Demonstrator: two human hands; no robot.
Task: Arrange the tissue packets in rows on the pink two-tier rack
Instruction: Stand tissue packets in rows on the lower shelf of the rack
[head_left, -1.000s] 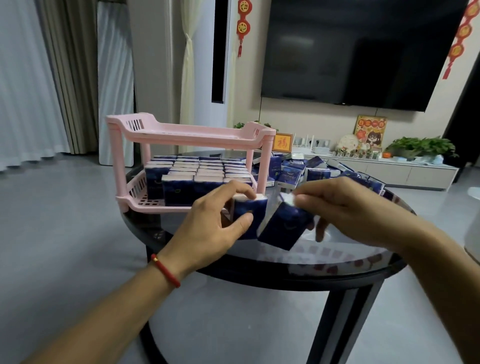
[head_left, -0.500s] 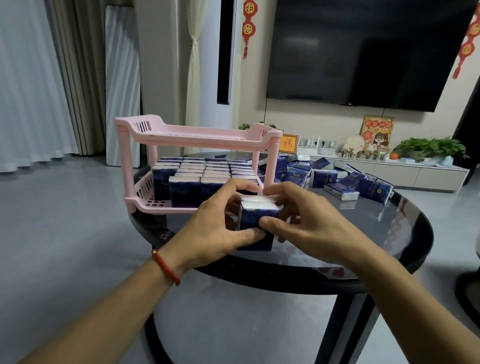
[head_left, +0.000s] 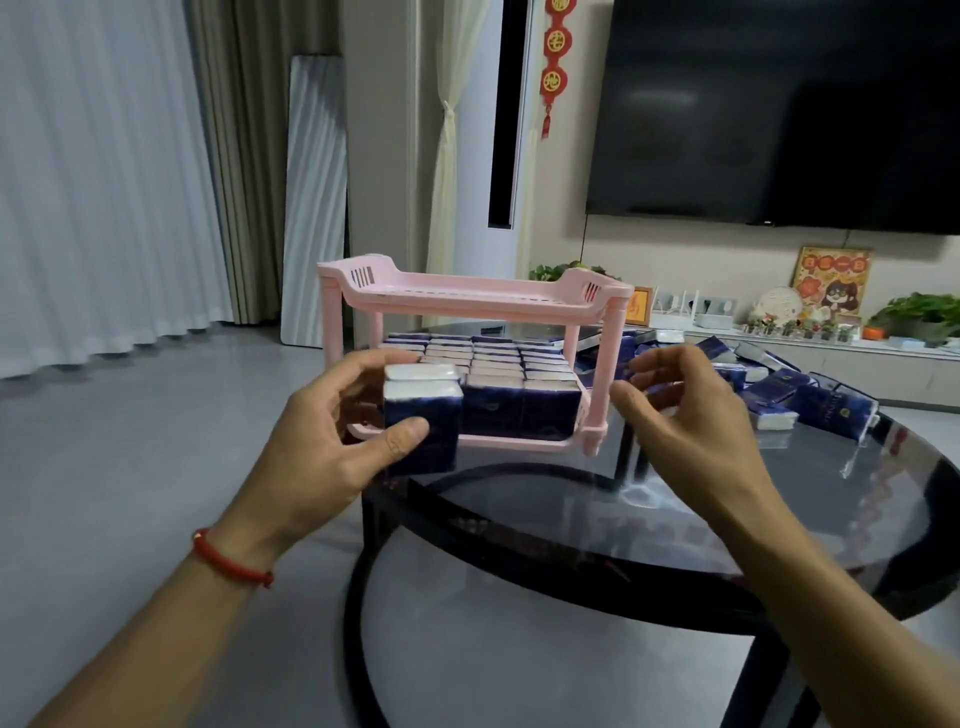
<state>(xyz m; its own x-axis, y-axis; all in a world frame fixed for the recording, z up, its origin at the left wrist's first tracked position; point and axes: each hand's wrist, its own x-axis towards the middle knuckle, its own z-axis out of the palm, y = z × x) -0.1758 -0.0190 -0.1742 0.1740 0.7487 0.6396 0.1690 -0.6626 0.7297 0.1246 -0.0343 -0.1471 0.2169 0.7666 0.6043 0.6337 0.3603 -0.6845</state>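
The pink two-tier rack (head_left: 467, 291) stands on a round dark glass table (head_left: 779, 519). Its lower tier holds several blue-and-white tissue packets in rows (head_left: 519, 384); the top tier looks bare. My left hand (head_left: 322, 441) grips two stacked tissue packets (head_left: 422, 410) in front of the rack's lower left corner, thumb on the near face. My right hand (head_left: 691, 415) hovers beside the rack's right front leg, fingers loosely curled, holding nothing.
Several loose tissue packets (head_left: 810, 400) lie on the table to the right of the rack. A black TV (head_left: 779, 114) hangs on the far wall above a low cabinet (head_left: 831, 358) with plants. Curtains line the left side.
My right hand let go of the packets and drew back to the right. My left hand carried the two stacked packets left, up to the rack's lower tier front.
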